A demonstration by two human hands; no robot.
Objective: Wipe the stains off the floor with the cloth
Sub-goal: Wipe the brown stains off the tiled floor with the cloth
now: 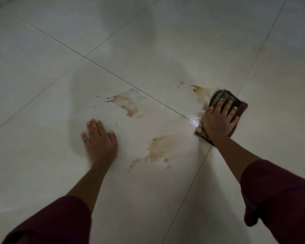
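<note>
Brown stain [201,90] lies just beyond your folded cloth [224,99]: keep right-hand fingers [220,107] flat, gripping nothing, push firmly; left hand [99,138] braces, splayed on floor tiles [42,111].

No text, label, brand, number or sign can be read anywhere in this view: not on the cloth [225,103], not on the floor [42,85] tiles around it, not on the sleeves.
</note>
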